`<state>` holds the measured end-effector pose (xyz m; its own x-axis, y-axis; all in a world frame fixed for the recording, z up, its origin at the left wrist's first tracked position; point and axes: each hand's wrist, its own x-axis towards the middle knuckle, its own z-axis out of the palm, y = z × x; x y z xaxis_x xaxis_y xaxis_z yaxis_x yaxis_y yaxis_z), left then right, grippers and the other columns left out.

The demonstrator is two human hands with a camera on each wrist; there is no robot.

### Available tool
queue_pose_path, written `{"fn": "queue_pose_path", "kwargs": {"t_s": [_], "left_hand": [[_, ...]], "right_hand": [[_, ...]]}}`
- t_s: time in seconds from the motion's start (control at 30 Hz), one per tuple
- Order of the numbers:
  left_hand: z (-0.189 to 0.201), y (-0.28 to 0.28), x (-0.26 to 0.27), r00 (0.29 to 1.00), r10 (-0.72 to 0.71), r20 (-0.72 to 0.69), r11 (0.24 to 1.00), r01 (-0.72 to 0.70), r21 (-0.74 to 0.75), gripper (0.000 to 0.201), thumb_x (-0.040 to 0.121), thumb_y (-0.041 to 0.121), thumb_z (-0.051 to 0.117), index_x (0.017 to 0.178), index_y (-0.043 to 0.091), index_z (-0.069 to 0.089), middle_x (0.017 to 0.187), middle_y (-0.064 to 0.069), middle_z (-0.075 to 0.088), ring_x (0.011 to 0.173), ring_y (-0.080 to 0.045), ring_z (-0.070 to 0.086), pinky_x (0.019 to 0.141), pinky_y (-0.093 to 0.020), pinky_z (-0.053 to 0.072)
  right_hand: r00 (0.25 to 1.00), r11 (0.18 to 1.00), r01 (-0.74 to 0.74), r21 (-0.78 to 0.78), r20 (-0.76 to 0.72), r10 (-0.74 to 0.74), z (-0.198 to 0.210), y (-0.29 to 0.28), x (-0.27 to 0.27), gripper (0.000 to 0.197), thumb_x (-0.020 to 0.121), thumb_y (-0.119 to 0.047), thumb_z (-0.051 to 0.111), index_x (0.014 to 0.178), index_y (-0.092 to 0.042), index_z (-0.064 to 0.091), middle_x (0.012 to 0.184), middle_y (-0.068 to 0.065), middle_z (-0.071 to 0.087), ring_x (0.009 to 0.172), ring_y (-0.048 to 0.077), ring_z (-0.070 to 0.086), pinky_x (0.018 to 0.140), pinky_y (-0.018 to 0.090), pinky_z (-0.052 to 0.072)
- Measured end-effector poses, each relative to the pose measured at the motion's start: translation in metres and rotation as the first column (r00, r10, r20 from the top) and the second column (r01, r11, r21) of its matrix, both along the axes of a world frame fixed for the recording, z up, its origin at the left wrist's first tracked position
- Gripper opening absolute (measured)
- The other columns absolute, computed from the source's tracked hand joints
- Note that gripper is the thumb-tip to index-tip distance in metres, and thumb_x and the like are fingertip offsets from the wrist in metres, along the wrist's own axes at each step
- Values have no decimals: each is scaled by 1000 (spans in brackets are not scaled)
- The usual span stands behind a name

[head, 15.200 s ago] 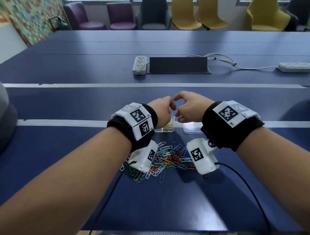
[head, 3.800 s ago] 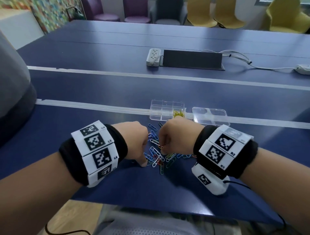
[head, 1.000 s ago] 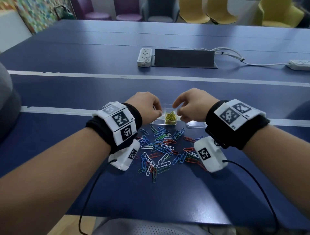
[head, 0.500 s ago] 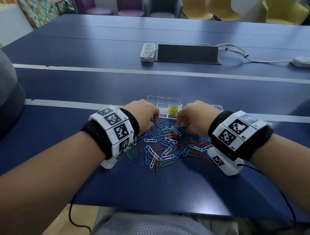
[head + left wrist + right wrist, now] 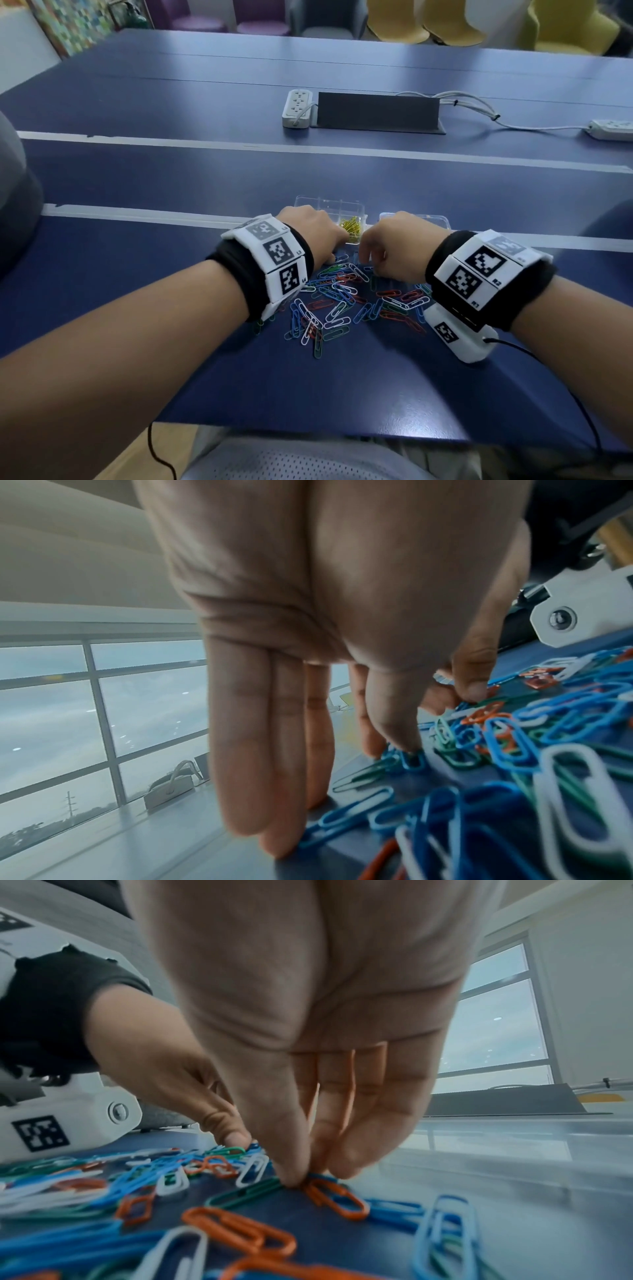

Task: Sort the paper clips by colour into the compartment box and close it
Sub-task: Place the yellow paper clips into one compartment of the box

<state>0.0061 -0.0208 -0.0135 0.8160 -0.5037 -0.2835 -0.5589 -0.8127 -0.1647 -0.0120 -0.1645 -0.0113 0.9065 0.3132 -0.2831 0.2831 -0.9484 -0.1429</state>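
Observation:
A loose pile of blue, green, orange and white paper clips (image 5: 342,298) lies on the blue table. Behind it stands the clear compartment box (image 5: 318,202), with yellow clips (image 5: 351,226) in one near compartment and its lid (image 5: 435,219) open to the right. My left hand (image 5: 390,750) points down at the pile's far left edge, thumb and forefinger closing on a blue clip (image 5: 413,760). My right hand (image 5: 301,1177) pinches thumb and forefinger together on the table where an orange clip (image 5: 337,1198) and a blue one overlap. Which of these it holds is hidden.
Farther back on the table are a white power strip (image 5: 297,108), a dark cable flap (image 5: 376,109) and a second strip (image 5: 613,129) with cords. Chairs stand beyond the far edge. The near table edge (image 5: 308,428) is just behind the pile.
Both hands came down from over the box onto the far edge of the pile. Their fingertips now touch the clips, and the view has dropped slightly.

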Motion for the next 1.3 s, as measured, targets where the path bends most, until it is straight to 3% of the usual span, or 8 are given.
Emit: {"fn": "queue_pose_path", "kwargs": {"t_s": [0.13,0.33,0.57,0.77,0.93,1.07,1.17,1.3], "left_hand": [[1,4,-2,999,36,19,999,-36,-16,18,95,28,50,111,26,58,111,-6,62,101,-27,59,72,-33,43],[5,17,-4,982,182,-45,949,-187,-254,19,91,26,49,98,21,66,109,-4,62,94,-25,61,76,-32,49],[10,23,-5,951,244,-190,797,-308,-520,23,76,20,68,56,20,57,60,8,56,57,-7,52,50,-19,41],[6,27,-6,951,233,-202,795,-306,-524,22,74,14,67,59,21,52,63,11,52,59,-4,49,54,-20,44],[2,25,-5,955,186,-232,803,-284,-524,21,79,13,59,98,21,61,66,12,49,73,-14,50,72,-23,44],[3,18,-2,974,148,-171,837,-216,-502,13,84,8,47,81,18,55,65,12,43,78,-16,46,72,-24,37],[4,18,1,966,190,-175,853,-250,-458,22,87,6,40,70,20,42,66,9,41,79,-18,43,71,-25,34],[4,22,2,932,283,-227,868,-349,-352,8,90,17,40,84,16,46,78,2,47,82,-20,46,72,-26,37]], "right_hand": [[1000,1000,-8,-5,-28,8,2,4,-2,28,80,-12,58,101,-27,69,76,-8,55,88,22,61,83,33,55],[997,995,75,60,10,-76,3,8,1,28,85,-14,49,97,-24,73,83,-1,59,85,23,59,78,28,50],[986,985,162,67,31,-164,-3,18,11,16,83,-22,60,87,-14,73,87,7,72,83,26,66,71,30,52],[986,988,152,-8,74,-151,-9,27,16,16,83,-12,61,94,-9,72,96,12,70,87,30,66,74,33,55],[988,986,154,-59,18,-153,-5,23,14,17,82,-16,64,98,-15,69,103,9,67,94,29,64,72,29,50],[984,984,173,-38,-39,-175,-3,18,10,14,76,-19,69,87,-23,61,93,3,61,86,24,58,69,26,43],[984,986,166,-18,-61,-167,-4,15,8,18,79,-20,67,96,-21,66,93,1,60,90,23,59,72,26,45],[982,979,183,90,-57,-178,-1,18,9,21,85,-19,57,99,-18,73,95,3,69,88,22,61,73,25,47]]}}
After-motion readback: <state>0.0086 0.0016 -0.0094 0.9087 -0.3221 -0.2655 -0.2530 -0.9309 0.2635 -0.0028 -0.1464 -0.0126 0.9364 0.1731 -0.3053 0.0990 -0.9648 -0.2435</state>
